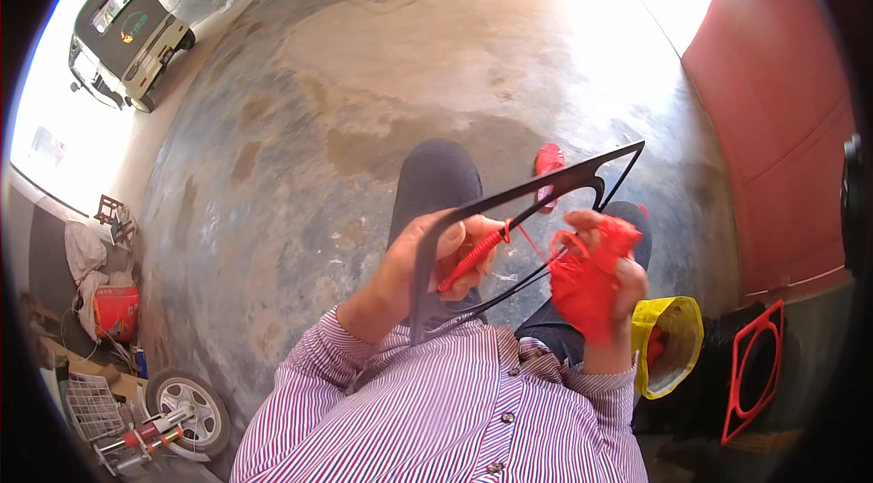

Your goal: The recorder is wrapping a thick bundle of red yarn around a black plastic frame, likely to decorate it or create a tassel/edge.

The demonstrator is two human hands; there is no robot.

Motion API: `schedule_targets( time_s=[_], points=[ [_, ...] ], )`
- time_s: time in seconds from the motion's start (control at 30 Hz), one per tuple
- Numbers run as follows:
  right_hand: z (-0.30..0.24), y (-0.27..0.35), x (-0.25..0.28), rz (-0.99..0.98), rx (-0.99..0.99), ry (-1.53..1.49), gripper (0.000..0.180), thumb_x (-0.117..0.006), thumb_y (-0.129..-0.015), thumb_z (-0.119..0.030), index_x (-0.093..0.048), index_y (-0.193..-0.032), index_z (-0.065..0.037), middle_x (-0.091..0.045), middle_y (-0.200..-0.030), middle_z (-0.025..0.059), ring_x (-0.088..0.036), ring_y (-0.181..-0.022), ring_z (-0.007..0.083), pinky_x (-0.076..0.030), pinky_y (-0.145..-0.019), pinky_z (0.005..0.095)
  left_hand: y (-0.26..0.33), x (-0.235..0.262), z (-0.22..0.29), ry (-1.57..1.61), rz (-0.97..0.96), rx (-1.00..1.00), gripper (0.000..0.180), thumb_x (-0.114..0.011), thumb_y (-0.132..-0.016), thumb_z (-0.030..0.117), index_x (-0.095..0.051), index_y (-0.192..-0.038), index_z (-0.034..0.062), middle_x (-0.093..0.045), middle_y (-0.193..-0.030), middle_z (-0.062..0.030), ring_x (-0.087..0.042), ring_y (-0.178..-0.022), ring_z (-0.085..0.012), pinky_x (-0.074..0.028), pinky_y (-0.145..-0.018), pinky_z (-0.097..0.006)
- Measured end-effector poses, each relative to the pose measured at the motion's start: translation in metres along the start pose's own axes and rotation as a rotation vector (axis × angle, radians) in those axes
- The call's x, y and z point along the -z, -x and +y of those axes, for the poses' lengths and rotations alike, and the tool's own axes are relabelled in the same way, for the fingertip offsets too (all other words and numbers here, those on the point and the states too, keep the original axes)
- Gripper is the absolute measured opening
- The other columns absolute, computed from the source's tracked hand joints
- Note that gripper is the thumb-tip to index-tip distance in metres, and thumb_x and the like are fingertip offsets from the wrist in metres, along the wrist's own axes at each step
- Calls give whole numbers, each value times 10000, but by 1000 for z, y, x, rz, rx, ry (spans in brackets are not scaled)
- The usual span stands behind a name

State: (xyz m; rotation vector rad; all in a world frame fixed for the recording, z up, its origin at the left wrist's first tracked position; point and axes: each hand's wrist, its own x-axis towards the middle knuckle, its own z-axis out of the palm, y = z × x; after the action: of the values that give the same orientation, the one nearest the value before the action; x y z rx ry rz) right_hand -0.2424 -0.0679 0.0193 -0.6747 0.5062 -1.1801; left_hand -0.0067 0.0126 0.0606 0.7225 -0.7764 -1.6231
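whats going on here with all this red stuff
A person in a striped shirt, apparently seated, is handling a black frame. The left hand is closed around a red-wrapped stretch of one bar, and the right hand grips a red bundle, with a red strand running between them. Much of the frame is bare black. An open yellow bag holding red material is by the person's right side.

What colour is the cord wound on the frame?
The cord is bright red, seen best in the head view.
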Motion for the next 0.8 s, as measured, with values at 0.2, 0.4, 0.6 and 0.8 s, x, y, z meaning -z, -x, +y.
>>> schedule_targets(
  time_s=[0.2, 0.4, 0.6, 0.8],
  points=[
    [-20, 7, -4, -624, 158, -386, 460, -637, -842, -449, -468, -1001, -52, -654, -821, 190, -659, -793, 364, -544, -772, 455, -4, 18, 4, 44, 1, -68, 403, -671, -944, 197, -553, -1284, 14, -625, -843, -143, -528, -517, -129, -370, -394, -236],
    [-20, 23, -15, -470, 37, -298, 454, -544, -941, -475, -471, -1038, -37, -569, -689, 106, -554, -586, 226, -488, -572, 355, 0, 24, 6, 40, 12, -89, 413, -673, -942, 162, -539, -1316, 52, -619, -833, -135, -520, -504, -124, -361, -383, -234],
    [-11, -3, 15, 35, -254, -498, 513, -406, -1022, -442, -496, -1247, 10, -627, -864, 132, -621, -780, 261, -523, -733, 396, -3, 24, 7, -6, 73, -68, 396, -670, -945, 188, -566, -1300, 45, -628, -856, -131, -529, -541, -120, -367, -403, -224],
    [-20, 13, -30, -383, -280, -6, 650, -683, -809, -103, -430, -1389, 46, -629, -1209, 162, -636, -1110, 247, -484, -988, 380, -7, 14, -1, 67, 53, -41, 454, -603, -975, 372, -583, -1259, 17, -632, -918, -113, -547, -626, -113, -377, -456, -219]
  ],
)
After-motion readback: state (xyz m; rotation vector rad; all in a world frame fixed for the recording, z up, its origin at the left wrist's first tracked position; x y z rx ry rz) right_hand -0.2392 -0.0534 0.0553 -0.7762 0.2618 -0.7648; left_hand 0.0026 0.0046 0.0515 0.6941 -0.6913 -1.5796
